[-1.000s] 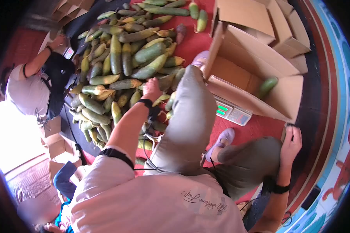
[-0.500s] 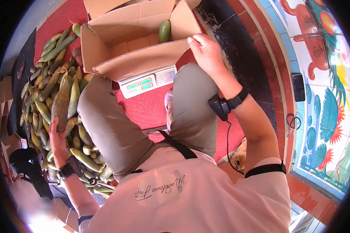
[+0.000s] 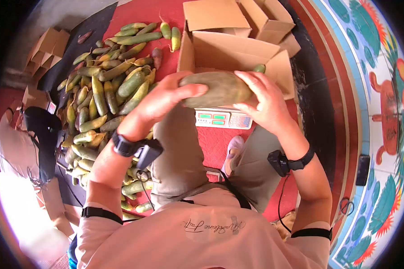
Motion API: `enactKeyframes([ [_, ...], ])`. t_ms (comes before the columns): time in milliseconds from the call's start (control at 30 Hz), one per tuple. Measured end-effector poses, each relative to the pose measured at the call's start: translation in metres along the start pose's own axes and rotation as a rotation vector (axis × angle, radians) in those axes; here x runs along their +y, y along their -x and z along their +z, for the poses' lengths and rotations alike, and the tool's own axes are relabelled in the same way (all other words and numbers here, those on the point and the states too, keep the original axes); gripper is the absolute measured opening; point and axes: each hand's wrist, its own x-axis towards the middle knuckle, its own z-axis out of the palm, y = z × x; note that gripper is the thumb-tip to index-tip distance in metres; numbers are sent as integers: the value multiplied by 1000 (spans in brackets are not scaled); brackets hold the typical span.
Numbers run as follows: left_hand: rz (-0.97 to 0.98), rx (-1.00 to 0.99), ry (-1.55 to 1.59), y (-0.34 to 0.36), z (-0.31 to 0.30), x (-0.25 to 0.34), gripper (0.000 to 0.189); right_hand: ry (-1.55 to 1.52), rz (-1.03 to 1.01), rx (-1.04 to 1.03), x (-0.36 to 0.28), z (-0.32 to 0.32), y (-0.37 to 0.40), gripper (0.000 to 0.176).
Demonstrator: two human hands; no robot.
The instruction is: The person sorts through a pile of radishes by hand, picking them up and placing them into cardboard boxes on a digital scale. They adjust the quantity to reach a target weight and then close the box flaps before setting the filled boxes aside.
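Note:
A large, thick green-brown radish-like vegetable (image 3: pixel 217 89) is held level in front of the open cardboard box (image 3: pixel 235 49). My left hand (image 3: pixel 168 96) grips its left end, thumb on top. At its right end my right hand (image 3: pixel 267 101) is wrapped round, thumb below. The vegetable looks slightly blurred and hides part of the box. One green vegetable (image 3: pixel 259 68) shows inside the box. Under the box's near side sits a white scale (image 3: pixel 223 118) with lit green displays.
A big pile of green and yellowish vegetables (image 3: pixel 107 89) lies on red cloth at the left. Beyond the box are more cardboard boxes (image 3: pixel 217 15). Another person (image 3: pixel 20 139) is at the far left. A painted tile wall (image 3: pixel 384 116) stands at the right.
My left hand has come from the pile to in front of the box with the large vegetable. My right hand has left the box's edge and taken hold of the other end. The view has shifted left.

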Motion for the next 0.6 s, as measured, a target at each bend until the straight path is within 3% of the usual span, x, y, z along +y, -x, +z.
enactKeyframes([
  [67,-108,-62,-20,-10,0,-5,56,-247,207,-80,17,5,3,62],
  [100,-110,-47,-17,-12,0,-11,56,-261,215,-83,22,5,1,58],
  [167,-74,-81,197,-16,-5,-21,62,-334,222,15,31,12,3,47],
  [233,-63,-53,183,-13,-12,-21,64,-482,391,17,39,12,-1,43],
  [300,92,50,29,-12,-26,-30,65,-459,513,8,69,19,0,42],
  [467,-87,303,-102,13,-96,-83,42,266,568,-337,117,16,-13,40],
  [533,-189,415,-261,35,-126,-129,38,439,496,-484,137,27,-8,39],
  [600,-274,511,-447,66,-151,-169,36,487,551,-622,150,36,-3,38],
])
